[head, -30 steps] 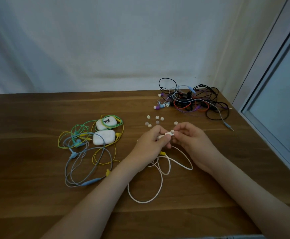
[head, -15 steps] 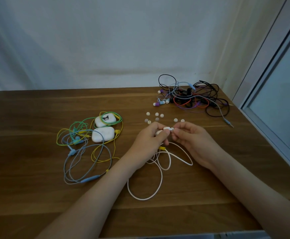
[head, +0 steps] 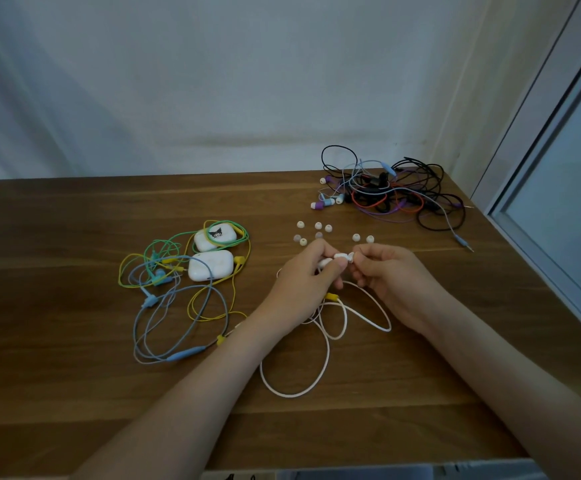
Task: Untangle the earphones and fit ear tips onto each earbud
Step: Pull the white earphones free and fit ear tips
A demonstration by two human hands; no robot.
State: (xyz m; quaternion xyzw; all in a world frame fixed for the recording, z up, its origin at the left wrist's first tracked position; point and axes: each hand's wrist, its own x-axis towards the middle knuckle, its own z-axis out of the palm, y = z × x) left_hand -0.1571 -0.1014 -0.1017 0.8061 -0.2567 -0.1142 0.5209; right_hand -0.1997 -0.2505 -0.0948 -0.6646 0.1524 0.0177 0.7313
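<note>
My left hand [head: 304, 284] pinches a white earbud [head: 338, 256] over the middle of the wooden table [head: 74, 358]. Touching it from the right, my right hand [head: 391, 277] pinches a small white ear tip [head: 350, 257] against the earbud's end. The earphone's white cable [head: 294, 393] loops down toward me on the table. Several loose white ear tips [head: 318, 226] lie just beyond my hands. A tangled pile of black, purple, orange and blue earphones [head: 391, 192] sits at the far right.
To the left lie two white earbud cases [head: 209, 265] wrapped in green, yellow and grey-blue earphone cables [head: 178, 327]. A white wall rises behind the table. A window frame [head: 538, 216] runs along the table's right edge.
Both hands stay together on the white earbud and ear tip, which my fingers have turned a little. The view has shifted slightly, so everything sits a little higher in the frame.
</note>
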